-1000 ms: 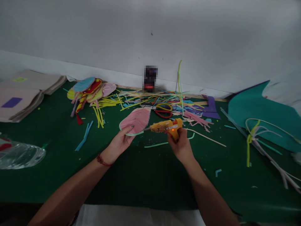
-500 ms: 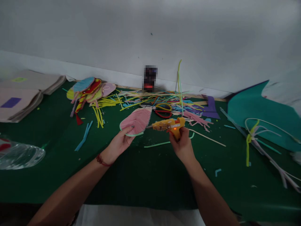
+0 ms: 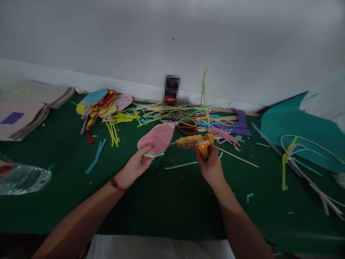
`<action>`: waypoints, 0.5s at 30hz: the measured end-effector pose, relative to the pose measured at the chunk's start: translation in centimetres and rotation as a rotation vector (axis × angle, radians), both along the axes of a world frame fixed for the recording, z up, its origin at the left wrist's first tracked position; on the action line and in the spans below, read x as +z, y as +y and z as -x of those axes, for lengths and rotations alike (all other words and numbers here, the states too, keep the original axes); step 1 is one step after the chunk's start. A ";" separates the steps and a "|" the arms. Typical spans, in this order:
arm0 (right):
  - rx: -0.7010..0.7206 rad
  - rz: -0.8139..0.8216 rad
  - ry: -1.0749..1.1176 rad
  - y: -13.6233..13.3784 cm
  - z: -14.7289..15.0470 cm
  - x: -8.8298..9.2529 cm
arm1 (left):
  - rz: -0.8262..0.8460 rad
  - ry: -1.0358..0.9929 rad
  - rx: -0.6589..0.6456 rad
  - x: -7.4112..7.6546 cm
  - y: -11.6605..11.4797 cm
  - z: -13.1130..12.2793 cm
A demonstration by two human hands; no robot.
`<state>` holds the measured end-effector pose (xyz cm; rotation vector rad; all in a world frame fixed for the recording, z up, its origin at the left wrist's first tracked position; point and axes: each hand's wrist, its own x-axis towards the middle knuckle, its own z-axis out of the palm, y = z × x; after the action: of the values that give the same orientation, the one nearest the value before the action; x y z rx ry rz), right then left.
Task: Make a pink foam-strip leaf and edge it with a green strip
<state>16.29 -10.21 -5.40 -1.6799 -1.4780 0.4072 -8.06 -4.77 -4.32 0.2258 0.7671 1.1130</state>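
My left hand (image 3: 141, 160) pinches the lower edge of a pink ribbed, leaf-shaped piece (image 3: 159, 138), with the thumb on its face. A light green strip runs along that piece's bottom rim. In my right hand (image 3: 211, 163) is a yellow glue gun (image 3: 201, 141), gripped by its handle with a small orange light showing. Its nozzle points left, close to the piece's right edge; whether it touches I cannot tell. Below lies a green strip (image 3: 180, 166) on the green table (image 3: 167, 208). Scissors (image 3: 187, 126) with red and yellow handles rest behind the piece.
Colourful strips (image 3: 172, 113) are heaped along the wall. Round fan-like pieces (image 3: 95, 97) lie at back left, near paper stacks (image 3: 24, 115). A clear bottle (image 3: 29, 178) lies at left. At right are a teal sheet (image 3: 291, 126) and a tied bundle of stems (image 3: 289, 156).
My right hand and the glue gun have shifted slightly right and up. The pink piece has moved only a little, its tip slightly to the right.
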 end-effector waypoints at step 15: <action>-0.071 0.015 -0.068 0.0 -0.1 0.5 | 0.016 -0.014 0.004 0.0 0.0 -0.1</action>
<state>16.35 -10.19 -4.89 -1.7679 -1.4627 0.3270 -8.00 -4.74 -4.28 0.2030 0.7645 1.1103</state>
